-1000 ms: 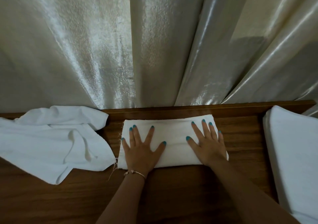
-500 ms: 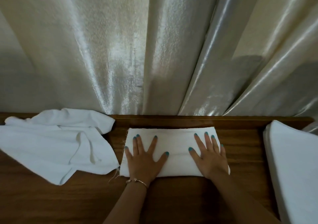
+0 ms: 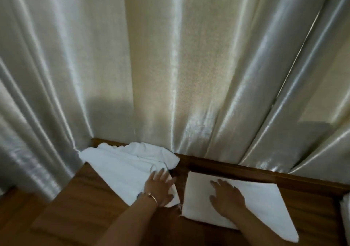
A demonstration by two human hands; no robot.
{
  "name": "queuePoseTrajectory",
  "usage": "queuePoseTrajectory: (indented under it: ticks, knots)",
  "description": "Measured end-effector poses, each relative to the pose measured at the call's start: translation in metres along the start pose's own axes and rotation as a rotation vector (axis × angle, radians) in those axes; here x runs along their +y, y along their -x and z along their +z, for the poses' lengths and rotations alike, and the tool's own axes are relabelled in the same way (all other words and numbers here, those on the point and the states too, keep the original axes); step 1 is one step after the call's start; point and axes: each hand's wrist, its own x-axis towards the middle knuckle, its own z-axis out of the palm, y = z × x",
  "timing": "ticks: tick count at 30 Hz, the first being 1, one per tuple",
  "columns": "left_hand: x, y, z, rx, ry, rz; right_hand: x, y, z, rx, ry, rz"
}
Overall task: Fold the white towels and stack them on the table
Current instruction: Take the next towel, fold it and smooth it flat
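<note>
Here the folded towel lies under the right hand (flat).

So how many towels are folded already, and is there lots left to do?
One folded towel lies flat on the table, with the right hand resting on it. The left hand rests on the crumpled towel, which looks next to be folded. A white stack peeks in at the right edge; the folded one isn't on it yet.

Left hand flat with fingers spread, bracelet at the wrist, right hand palm down, fingers extended, both forearms reaching forward
</note>
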Motion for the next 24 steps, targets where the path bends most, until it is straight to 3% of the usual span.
queuePoseTrajectory:
  ticks: [2, 6, 8, 12, 16, 20, 22, 24]
  knots:
    - [-0.045, 0.004, -0.018, 0.051, 0.003, -0.026, -0.049, -0.006, -0.011, 0.022, -0.115, -0.098]
    - [-0.128, 0.007, -0.027, 0.389, 0.136, 0.008, -0.147, -0.028, -0.026, 0.095, -0.163, -0.260]
    - [-0.167, 0.010, -0.020, 0.476, 0.155, 0.076, -0.197, -0.043, -0.030, 0.128, -0.145, -0.304]
    - [-0.231, 0.017, -0.009, 0.450, 0.079, 0.179, -0.276, -0.078, -0.034, 0.016, 0.037, -0.276]
    - [-0.274, 0.016, 0.013, 0.351, 0.078, 0.312, -0.300, -0.098, -0.023, -0.012, 0.140, -0.183]
    - [-0.285, 0.018, 0.014, 0.258, 0.283, 0.340, -0.296, -0.100, -0.011, 0.212, -0.139, -0.250]
    - [-0.283, 0.020, 0.010, 0.269, 0.312, 0.380, -0.291, -0.092, -0.006, 0.116, -0.280, -0.215]
    - [-0.273, 0.017, 0.005, 0.213, 0.344, 0.435, -0.285, -0.077, -0.004, -0.095, -0.353, -0.139]
